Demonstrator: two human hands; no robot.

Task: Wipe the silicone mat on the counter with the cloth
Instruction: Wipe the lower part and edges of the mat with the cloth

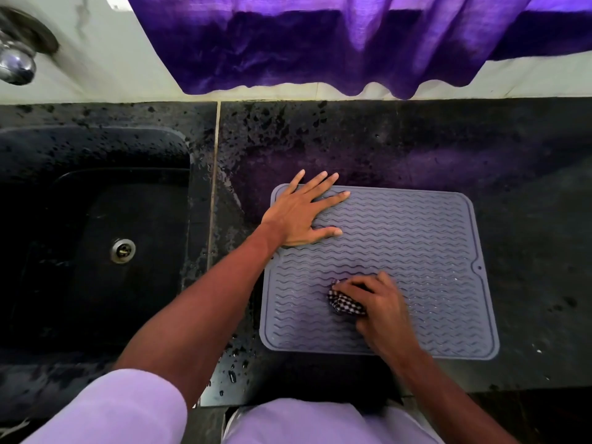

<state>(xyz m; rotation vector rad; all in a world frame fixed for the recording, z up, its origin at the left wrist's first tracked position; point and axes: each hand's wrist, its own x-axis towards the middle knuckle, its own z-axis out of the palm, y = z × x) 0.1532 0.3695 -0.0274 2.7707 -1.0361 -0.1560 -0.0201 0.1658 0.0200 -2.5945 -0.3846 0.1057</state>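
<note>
At my far left a chrome tap [16, 60] juts from the pale wall, blurred, and below it the black sink [80, 149] drops into the stone, its metal drain [123, 250] sitting on the basin floor. A pale seam runs down the dark counter [528, 219] just right of the sink, and water drops speckle the stone on both sides of it. My left sleeve [128, 408] is lilac, and that bare forearm reaches up across the counter's front edge. My left hand [301, 216] lies flat, fingers straight and spread wide, palm pressing the far left corner of the grey silicone mat [416, 235], with the outer fingertips passing over the mat's far edge. The mat lies flat on the counter right of the sink, its surface ribbed in wavy lines, with a small hole [479, 267] at a notch in its right edge. Near its front, left of centre, a black-and-white checked cloth [344, 304] is bunched against the mat, and my right hand [381, 309], slightly blurred, curls its fingers over it and grips it. Above, along the wall, hangs a purple curtain [320, 43], its hem ending just over the counter's back edge
</note>
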